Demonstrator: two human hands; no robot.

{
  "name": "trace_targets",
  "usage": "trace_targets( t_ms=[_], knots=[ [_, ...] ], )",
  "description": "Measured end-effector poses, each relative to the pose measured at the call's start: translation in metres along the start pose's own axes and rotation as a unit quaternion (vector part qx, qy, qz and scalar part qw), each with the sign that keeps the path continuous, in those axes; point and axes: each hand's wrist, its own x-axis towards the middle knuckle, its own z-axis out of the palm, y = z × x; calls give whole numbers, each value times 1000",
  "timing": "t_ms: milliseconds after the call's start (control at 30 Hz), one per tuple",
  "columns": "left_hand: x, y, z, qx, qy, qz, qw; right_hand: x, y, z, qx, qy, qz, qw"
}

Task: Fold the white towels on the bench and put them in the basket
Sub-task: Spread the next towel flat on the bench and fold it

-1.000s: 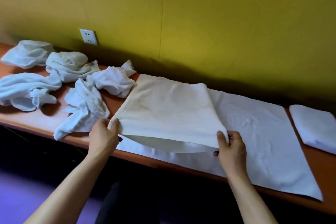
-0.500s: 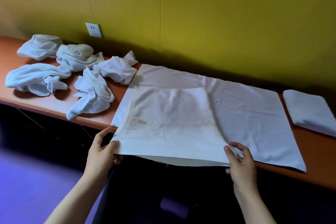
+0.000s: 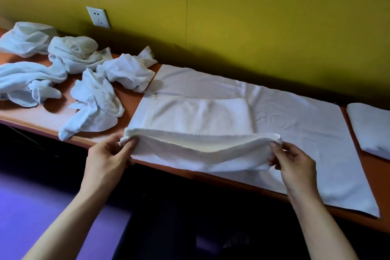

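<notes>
Head view, the only one: the person stands at an orange bench [image 3: 130, 95] against a yellow wall, w/ a white towel [image 3: 295, 124] spread flat across it. The left hand [image 3: 107, 159] pinches the near-left corner of the folded flap, thumb on top, fingers curled under. The right hand [image 3: 293, 161] pinches the near-right corner the same way. Both corners are lifted just off the bench edge, so the doubled edge sags a little between them — likely held taut to keep the layers aligned for the next fold.

The rest of the towel lies flat to the right, prob. so it stays smooth while the flap is worked.

Left of it, a heap of crumpled towels [image 3: 90, 99] waits, not yet folded. At the far right a folded towel [image 3: 371, 129] sits apart, seemingly done but not yet binned.

A wall socket [image 3: 98, 17] sits above the heap. No basket in view — can't tell where it is.
</notes>
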Motion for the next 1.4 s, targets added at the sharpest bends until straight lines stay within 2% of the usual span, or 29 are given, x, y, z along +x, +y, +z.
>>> trace_targets(
  t_ms=[133,267,567,733,800,867,933,1000,1100,1200,1400],
  knots=[
    [46,-6,15,50,37,33,998,45,-3,23,-91,20,-78,993],
    [96,-7,41,59,55,9,997,89,-5,53,-144,-1,-116,983],
    [171,-5,87,103,110,-17,988,169,10,105,-204,22,-102,973],
    [191,-21,105,154,85,-53,983,183,21,121,-245,22,-87,965],
    [182,-25,107,206,57,-29,976,181,23,122,-251,10,-69,966],
    [163,-30,107,312,58,94,944,173,24,116,-243,-7,-56,968],
    [135,-35,109,370,37,215,903,161,23,105,-247,-12,-45,968],
    [106,-47,112,402,-20,258,878,145,25,93,-261,-13,-24,965],
    [75,-67,114,456,-93,230,855,120,32,74,-300,-27,12,953],
    [69,-75,116,470,-114,196,853,103,36,61,-314,-59,50,946],
    [70,-68,116,461,-142,183,857,93,17,57,-154,-109,237,953]
  ],
)
